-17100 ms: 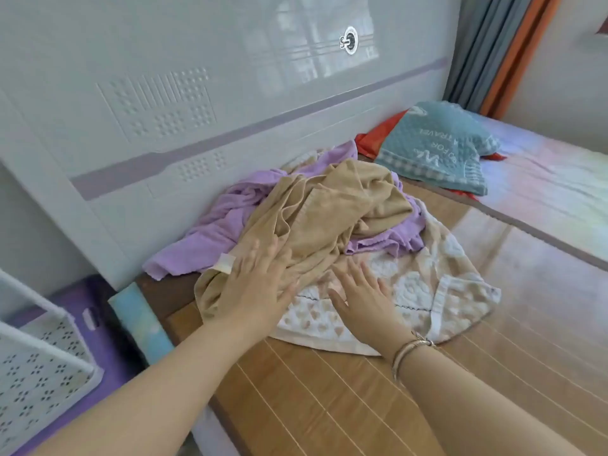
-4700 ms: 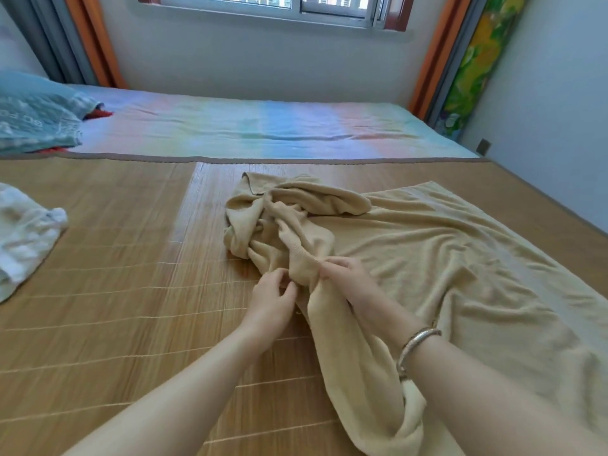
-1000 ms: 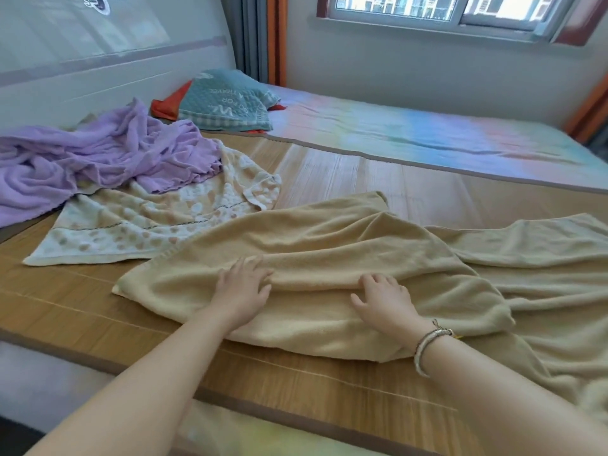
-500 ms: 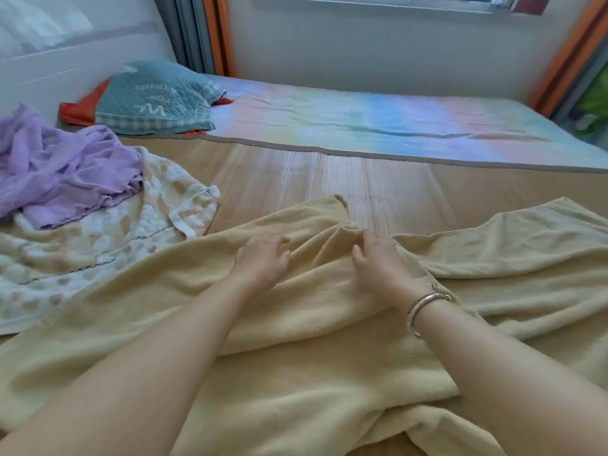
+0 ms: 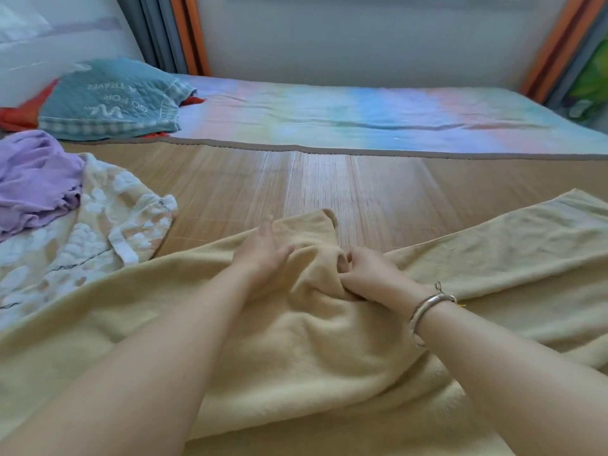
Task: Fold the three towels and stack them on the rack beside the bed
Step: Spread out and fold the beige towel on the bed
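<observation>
A: Surroundings first. Bamboo mat (image 5: 329, 179) covers the near half of the bed; a pastel striped sheet (image 5: 362, 116) covers the far half, up to the wall. Far left, a teal quilted pillow (image 5: 108, 100) printed with lettering, lying on something orange-red (image 5: 19, 115). Curtains (image 5: 177, 31) hang in the far left corner; an orange strip runs down the far right.

B: Anything in the way of the hands?

A: Nothing between them and the cloth. The forearms themselves hide part of the near towel.

B: Count of towels?

A: Three. Beige towel (image 5: 312, 340), large, spread across the near mat from left edge to right edge, bunched at the middle. Cream patterned towel (image 5: 98, 232), left, flat on the mat, just beside the beige one's far edge. Purple towel (image 5: 33, 179), crumpled, far left, lying partly on the cream one. None folded. Rack not in view.

B: Hands?

A: Two, bare. Left hand (image 5: 263, 255) rests palm down on the beige towel near its raised far corner, fingers (image 5: 268, 233) loosely extended and apart, pinching nothing I can see. Right hand (image 5: 365, 274), silver bangle (image 5: 427, 311) at the wrist, has its grip closed tight on a gathered fold of the beige towel at the middle bunch.

B: Spacing?

A: Hands near each other, not touching; the fold rises between them.
</observation>
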Demonstrator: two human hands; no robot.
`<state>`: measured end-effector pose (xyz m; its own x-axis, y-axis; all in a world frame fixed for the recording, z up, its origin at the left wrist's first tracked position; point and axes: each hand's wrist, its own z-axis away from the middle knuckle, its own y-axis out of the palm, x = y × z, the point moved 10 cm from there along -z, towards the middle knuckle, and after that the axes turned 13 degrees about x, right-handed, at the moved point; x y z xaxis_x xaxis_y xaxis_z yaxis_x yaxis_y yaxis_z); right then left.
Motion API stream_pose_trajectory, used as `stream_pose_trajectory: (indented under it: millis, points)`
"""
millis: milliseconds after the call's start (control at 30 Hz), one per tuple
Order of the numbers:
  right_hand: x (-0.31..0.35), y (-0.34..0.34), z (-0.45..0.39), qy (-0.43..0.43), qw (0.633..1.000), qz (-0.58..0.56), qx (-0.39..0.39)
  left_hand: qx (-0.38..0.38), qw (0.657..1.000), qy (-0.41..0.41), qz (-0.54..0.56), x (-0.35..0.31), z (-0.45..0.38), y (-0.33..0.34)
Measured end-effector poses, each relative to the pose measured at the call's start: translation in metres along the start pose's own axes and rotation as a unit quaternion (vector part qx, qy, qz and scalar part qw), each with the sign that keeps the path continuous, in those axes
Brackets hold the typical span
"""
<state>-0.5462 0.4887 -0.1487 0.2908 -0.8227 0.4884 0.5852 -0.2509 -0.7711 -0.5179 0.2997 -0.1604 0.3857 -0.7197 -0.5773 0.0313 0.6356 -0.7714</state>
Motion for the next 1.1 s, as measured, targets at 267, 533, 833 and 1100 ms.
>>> stream_pose_trajectory:
  millis: [267, 533, 833, 1100]
  points:
    - [0.031, 0.029, 0.023, -0.018, 0.992, -0.043, 0.116, 0.019, 0.996, -0.007, -0.084, 0.003, 0.04, 0.004]
    - [0.1, -0.048, 0.006, -0.024, 0.984, 0.043, -0.17, -0.222, 0.963, -0.054, 0.14, 0.045, 0.044, -0.13]
    - [0.142, -0.009, -0.056, -0.178, 0.979, -0.076, -0.06, -0.116, 0.985, -0.112, 0.066, 0.112, 0.013, -0.154]
    - [0.036, -0.029, -0.005, -0.106, 0.973, -0.019, -0.204, -0.031, 0.994, 0.0, -0.102, 0.028, 0.023, -0.044]
